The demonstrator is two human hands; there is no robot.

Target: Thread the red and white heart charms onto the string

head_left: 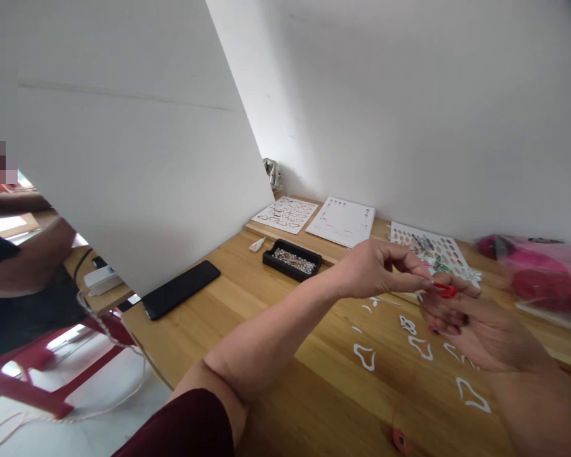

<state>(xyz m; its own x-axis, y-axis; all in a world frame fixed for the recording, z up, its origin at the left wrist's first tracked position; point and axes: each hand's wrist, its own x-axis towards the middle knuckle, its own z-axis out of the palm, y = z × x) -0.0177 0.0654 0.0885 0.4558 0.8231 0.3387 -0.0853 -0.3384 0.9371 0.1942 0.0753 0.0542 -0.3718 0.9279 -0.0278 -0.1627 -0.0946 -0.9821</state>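
Note:
Over the right part of the wooden table, my two hands meet at a small, bright red, soft-looking piece (445,290). My left hand (380,270) reaches across with thumb and forefinger pinched at its near end. Around its other side curl the fingers of my right hand (476,320), closed on it. Its exact kind cannot be made out. Below the hands lie white curved cut-outs, among them one wing-like outline (365,357), another outline (420,348) and a small flower-like piece (408,325). A small reddish spool (400,440) is at the near edge of view.
A black tray (292,260) of small beads, a small white tube (257,244) and a black phone (181,289) lie left. Behind are patterned sheets (285,214), a punched white card (452,251) and a plastic bag (547,273) of pink-red material. Beyond the grey partition (137,139), another person's arm (33,260) shows.

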